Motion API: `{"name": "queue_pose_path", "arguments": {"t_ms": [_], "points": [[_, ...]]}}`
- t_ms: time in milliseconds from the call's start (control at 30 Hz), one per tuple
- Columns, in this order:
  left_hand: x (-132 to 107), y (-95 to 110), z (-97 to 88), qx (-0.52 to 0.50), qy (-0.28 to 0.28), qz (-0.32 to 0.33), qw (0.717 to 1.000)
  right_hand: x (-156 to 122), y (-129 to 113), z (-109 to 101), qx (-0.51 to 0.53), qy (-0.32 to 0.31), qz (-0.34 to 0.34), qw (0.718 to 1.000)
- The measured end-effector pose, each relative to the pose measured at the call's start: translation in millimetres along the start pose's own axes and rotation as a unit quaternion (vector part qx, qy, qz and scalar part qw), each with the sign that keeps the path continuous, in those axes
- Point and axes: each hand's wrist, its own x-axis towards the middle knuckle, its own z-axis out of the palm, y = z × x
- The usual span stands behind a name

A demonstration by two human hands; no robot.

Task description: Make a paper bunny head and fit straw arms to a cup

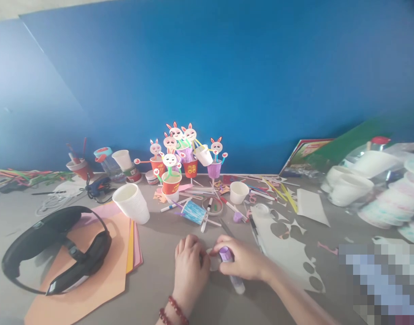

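Note:
Low over the grey table, my left hand (192, 262) has its fingers curled down beside a small white paper disc (214, 263). A dark spot shows at its thumb, too hidden to name. My right hand (242, 257) is closed around a glue stick (238, 285) with a purple end and a translucent body, which slants across the palm. The tip of the right index finger reaches the disc's edge. Just beyond my hands lies a tipped paper cup (193, 212) coloured blue. To the right is a white sheet (288, 253) with round holes cut out.
Paper-cup rabbit figures (171, 178) stand at the back. A white cup (131, 203) and a black headset (61, 248) on orange paper (105, 280) lie left. Markers (230, 206) and scraps lie beyond my hands. Bagged cups (351, 187) are at right, before a blue wall (207, 67).

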Motion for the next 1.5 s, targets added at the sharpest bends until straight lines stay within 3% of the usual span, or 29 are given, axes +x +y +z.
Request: {"name": "queue_pose_path", "arguments": {"t_ms": [1500], "points": [[-3.9, 4.8, 0.9, 0.054, 0.000, 0.007, 0.999, -3.2, -3.9, -0.4, -0.030, -0.004, -0.008, 1.000]]}}
